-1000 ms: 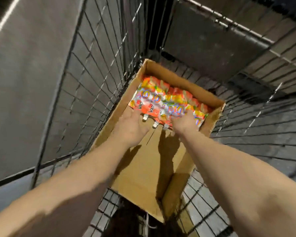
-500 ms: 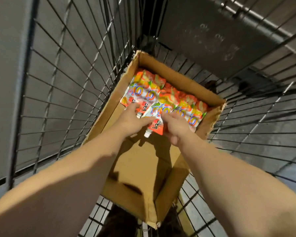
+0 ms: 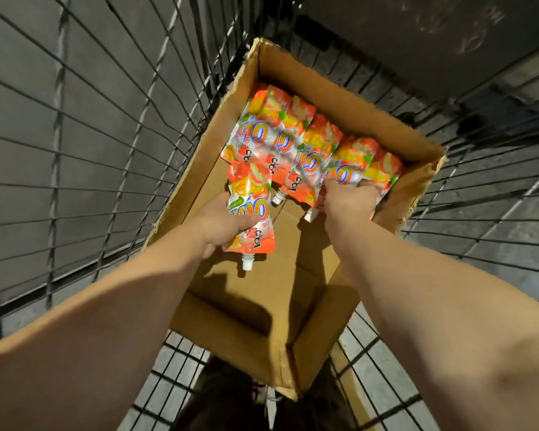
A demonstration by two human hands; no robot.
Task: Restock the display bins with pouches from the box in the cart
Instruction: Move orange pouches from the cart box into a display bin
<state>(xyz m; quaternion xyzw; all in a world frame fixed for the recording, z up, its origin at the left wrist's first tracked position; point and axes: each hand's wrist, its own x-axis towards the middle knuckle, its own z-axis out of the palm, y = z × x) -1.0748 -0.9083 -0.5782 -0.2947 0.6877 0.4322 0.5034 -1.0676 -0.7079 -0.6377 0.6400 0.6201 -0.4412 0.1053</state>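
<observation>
An open cardboard box (image 3: 296, 309) sits in the wire cart (image 3: 112, 144). Several orange and white spouted pouches (image 3: 280, 135) lie at its far end. My left hand (image 3: 221, 225) grips one pouch (image 3: 251, 209), lifted above the box floor with its white spout pointing toward me. My right hand (image 3: 349, 200) reaches into the far right of the box, its fingers curled into the pouches (image 3: 346, 172) there and holding them.
Black wire walls of the cart rise on the left and right of the box. A dark panel (image 3: 417, 42) stands behind the box. The near half of the box floor is bare cardboard. Grey floor shows through the mesh.
My left hand has lifted one pouch out of the pile and drawn it toward me. My right hand has moved further right onto other pouches. The view has moved closer to the box.
</observation>
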